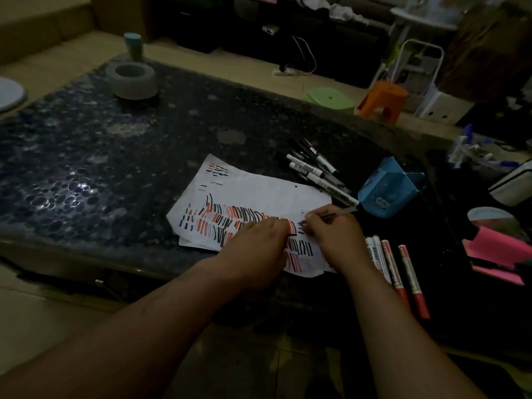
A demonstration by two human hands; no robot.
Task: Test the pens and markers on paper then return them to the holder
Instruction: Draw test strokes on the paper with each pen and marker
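A white sheet of paper (259, 191) covered in black and red strokes lies on the dark stone table (115, 156). My left hand (256, 251) presses flat on the paper. My right hand (334, 234) grips a thin pen (331, 216) with its tip on the sheet's right side. The blue holder (388, 188) lies tipped on its side just beyond my right hand. A pile of black markers (316, 171) lies beside it, at the far right corner of the paper. Several red markers (400, 269) lie to the right of my right wrist.
A grey bowl (132, 80) stands at the table's far left. Pink sticky notes (495, 254) and a white case (515, 182) lie at the right. Green (328, 99) and orange (383, 100) stools stand on the floor beyond the table.
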